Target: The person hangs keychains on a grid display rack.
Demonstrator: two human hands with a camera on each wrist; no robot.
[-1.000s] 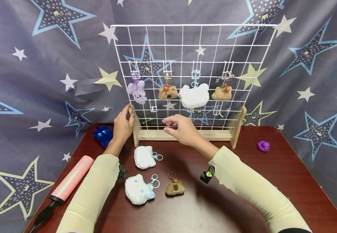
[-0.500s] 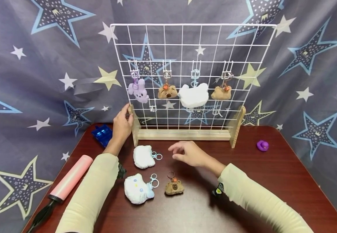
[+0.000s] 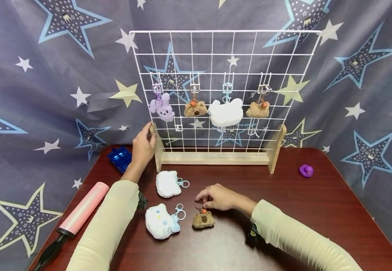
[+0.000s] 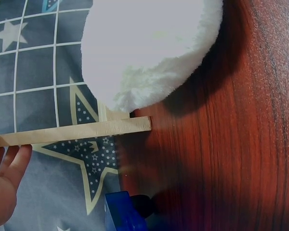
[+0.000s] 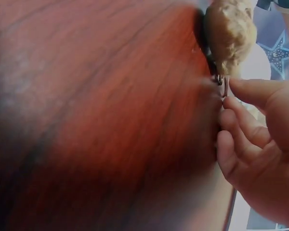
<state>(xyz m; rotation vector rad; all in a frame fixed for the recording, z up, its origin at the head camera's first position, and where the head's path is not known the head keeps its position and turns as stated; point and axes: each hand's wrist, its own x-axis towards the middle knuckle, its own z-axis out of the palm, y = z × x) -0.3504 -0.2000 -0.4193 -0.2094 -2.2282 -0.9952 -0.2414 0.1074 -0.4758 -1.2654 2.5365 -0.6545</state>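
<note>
Since the brown bear keychain [image 3: 203, 221] lies just bodyward of the right hand [image 3: 220, 197], whose thumb and finger flank its ring [image 3: 195, 206] (whether pinching, I cannot tell), a shallow grip could slip; the left hand [image 3: 143, 148], relaxed fingers touching the wooden upright [image 3: 158, 159], could shift it by overpressing.

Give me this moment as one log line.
left hand touches wooden upright | right hand at ring of brown plush keychain, grip unclear | four plush keychains hang on rack

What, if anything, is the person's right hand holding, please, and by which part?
The right hand is at the metal ring of the brown plush keychain, but whether its fingers pinch the ring cannot be told.
</note>
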